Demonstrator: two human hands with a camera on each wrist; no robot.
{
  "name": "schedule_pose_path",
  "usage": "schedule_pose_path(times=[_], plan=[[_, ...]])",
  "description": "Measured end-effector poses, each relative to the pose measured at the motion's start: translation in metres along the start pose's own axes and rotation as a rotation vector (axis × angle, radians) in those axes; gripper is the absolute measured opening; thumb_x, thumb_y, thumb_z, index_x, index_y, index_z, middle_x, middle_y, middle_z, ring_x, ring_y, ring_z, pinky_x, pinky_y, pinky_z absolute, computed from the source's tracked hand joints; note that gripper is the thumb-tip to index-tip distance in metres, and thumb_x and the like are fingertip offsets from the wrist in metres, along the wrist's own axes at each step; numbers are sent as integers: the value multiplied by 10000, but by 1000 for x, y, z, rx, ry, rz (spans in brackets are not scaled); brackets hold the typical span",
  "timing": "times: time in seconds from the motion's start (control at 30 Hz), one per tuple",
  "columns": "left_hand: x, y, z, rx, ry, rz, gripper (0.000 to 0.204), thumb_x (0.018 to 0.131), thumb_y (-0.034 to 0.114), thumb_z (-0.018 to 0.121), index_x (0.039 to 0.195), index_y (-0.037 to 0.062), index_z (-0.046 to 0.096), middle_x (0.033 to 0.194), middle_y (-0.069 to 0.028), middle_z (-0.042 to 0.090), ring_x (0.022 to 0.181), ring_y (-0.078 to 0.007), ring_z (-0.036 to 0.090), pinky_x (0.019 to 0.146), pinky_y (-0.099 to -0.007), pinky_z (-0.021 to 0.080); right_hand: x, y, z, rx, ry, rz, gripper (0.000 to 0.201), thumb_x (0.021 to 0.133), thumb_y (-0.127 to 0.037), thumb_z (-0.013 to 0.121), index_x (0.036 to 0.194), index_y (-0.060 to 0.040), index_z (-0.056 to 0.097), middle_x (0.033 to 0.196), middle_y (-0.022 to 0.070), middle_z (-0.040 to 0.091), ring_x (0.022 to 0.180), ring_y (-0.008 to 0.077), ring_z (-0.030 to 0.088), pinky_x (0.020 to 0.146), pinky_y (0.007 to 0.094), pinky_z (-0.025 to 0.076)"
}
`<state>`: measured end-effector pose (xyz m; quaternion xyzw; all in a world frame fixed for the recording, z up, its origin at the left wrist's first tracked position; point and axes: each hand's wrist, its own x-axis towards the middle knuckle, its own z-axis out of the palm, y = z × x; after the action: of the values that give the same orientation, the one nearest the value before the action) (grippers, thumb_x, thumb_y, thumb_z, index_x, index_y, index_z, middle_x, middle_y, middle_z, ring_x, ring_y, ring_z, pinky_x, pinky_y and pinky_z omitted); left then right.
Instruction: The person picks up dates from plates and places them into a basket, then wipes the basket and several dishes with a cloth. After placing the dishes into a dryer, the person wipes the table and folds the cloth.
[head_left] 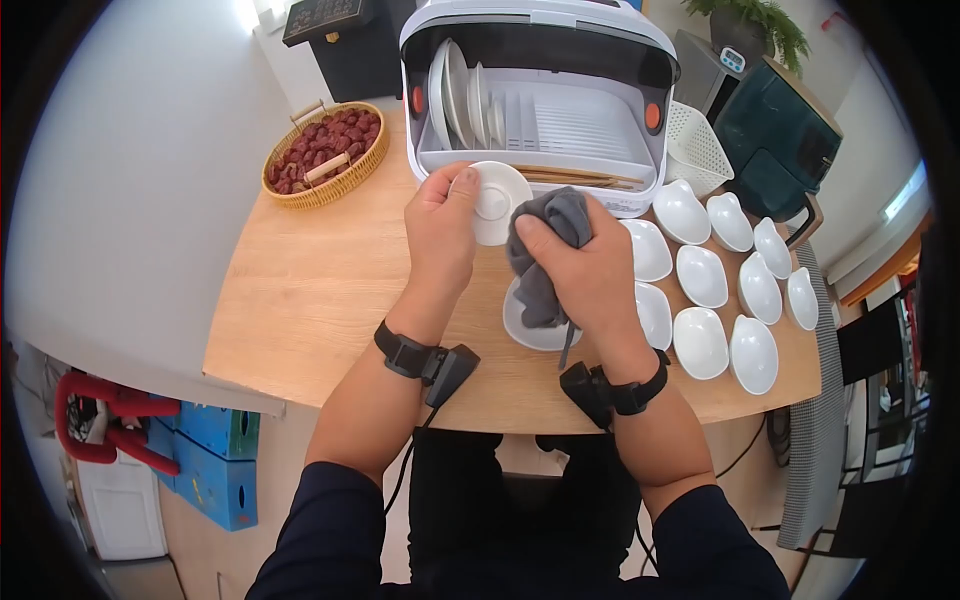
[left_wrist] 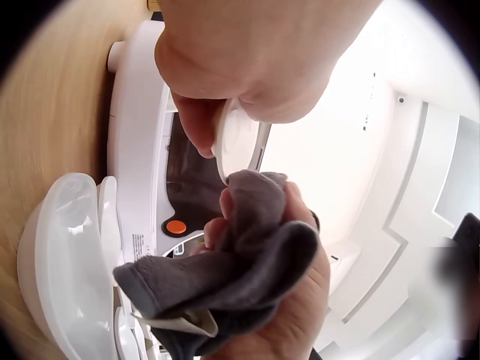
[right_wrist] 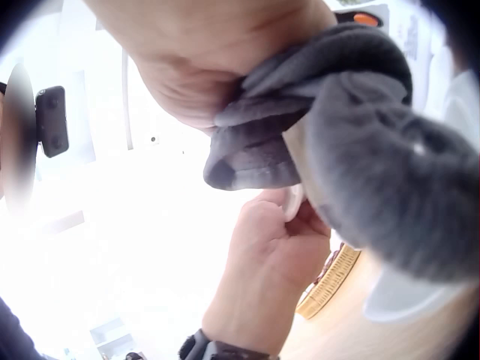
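My left hand [head_left: 441,225] pinches a small round white saucer [head_left: 508,185] by its left edge, thumb on its face. Bunched up in my right hand [head_left: 603,275] is a grey cloth [head_left: 545,238], gripped with the thumb across it. The cloth is right at the saucer's right edge in the head view. In the left wrist view the cloth [left_wrist: 255,225] meets the lower end of the saucer [left_wrist: 238,142]. Below the cloth a white bowl [head_left: 524,330] sits on the table, partly hidden by it.
A white dish cabinet [head_left: 540,20] stands open at the back, with upright plates [head_left: 455,95] and chopsticks [head_left: 580,178] inside. Several white bowls [head_left: 702,277] cover the table's right side. A wicker basket [head_left: 270,190] of dark red fruit sits at the back left of the wooden table [head_left: 300,290].
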<state>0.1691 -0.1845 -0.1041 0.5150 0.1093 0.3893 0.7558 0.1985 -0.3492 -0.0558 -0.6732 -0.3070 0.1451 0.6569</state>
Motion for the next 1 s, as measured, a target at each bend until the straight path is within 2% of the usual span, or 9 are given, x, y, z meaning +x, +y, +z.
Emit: schedule_pose_path(times=[0.07, 0.27, 0.33, 0.5, 0.57, 0.6, 0.77, 0.9, 1.0], plan=[[-4, 2, 3, -26, -53, -24, 237, 1049, 184, 627, 1163, -21, 659, 1066, -84, 727, 927, -142, 697, 793, -273, 571, 6, 6, -2, -214, 236, -166, 336, 893, -253, 750, 1093, 4, 670, 864, 51, 738, 761, 149, 691, 728, 330, 565], [-8, 15, 0, -277, -367, -251, 436, 1087, 351, 528, 1311, -15, 604, 1208, -119, 703, 1080, -195, 687, 945, -339, 558, 9, 7, -5, -28, 227, -199, 305, 871, -175, 767, 1101, -1, 667, 915, 79, 733, 797, 163, 689, 741, 337, 565], [-13, 16, 3, -437, -583, -300, 607, 1097, 520, 401, 1380, 7, 561, 1335, -140, 647, 1236, -253, 623, 1068, -404, 491, 9, 7, -8, -3, 202, -159, 300, 873, -179, 769, 1093, -1, 670, 922, 84, 732, 815, 156, 685, 753, 330, 562], [-16, 13, 4, -586, -609, -440, 688, 1092, 600, 297, 1423, 43, 527, 1403, -142, 603, 1312, -277, 570, 1113, -448, 452, 10, 14, -5, -54, 234, -108, 281, 850, -177, 785, 1061, -20, 686, 968, 90, 718, 866, 192, 697, 777, 340, 560], [-15, 12, 5, -560, -578, -437, 685, 1091, 603, 291, 1444, 57, 507, 1415, -142, 594, 1313, -276, 569, 1103, -455, 464, 8, 22, 5, -529, 303, -457, 295, 804, -173, 809, 1047, -49, 696, 1037, 91, 681, 874, 271, 695, 762, 375, 559], [-14, 13, 5, -556, -591, -399, 666, 1096, 591, 291, 1463, 70, 486, 1416, -141, 592, 1315, -276, 568, 1095, -460, 475, 5, 22, 8, -539, 282, -457, 311, 767, -168, 819, 1042, -81, 703, 1066, 83, 638, 900, 325, 669, 740, 406, 554], [-17, 20, 8, -603, -571, -380, 631, 1100, 570, 313, 1511, 106, 435, 1423, -140, 583, 1308, -275, 575, 1073, -461, 505, 3, 13, 8, -700, 364, -602, 314, 706, -104, 818, 1002, -93, 714, 1031, 60, 628, 911, 279, 651, 711, 390, 544], [-17, 17, 3, -532, -630, -483, 626, 1103, 559, 331, 1525, 109, 438, 1417, -82, 588, 1296, -223, 579, 1058, -437, 509, 7, 13, -2, -778, 485, -685, 324, 650, -43, 809, 956, -102, 720, 992, 39, 639, 869, 256, 642, 665, 364, 533], [-20, 16, 6, -501, -677, -506, 621, 1108, 546, 334, 1531, 105, 441, 1403, -45, 594, 1282, -191, 580, 1048, -418, 506, 7, 12, -7, -758, 462, -691, 228, 745, -35, 800, 961, -54, 732, 912, 78, 673, 820, 261, 669, 700, 345, 530]])
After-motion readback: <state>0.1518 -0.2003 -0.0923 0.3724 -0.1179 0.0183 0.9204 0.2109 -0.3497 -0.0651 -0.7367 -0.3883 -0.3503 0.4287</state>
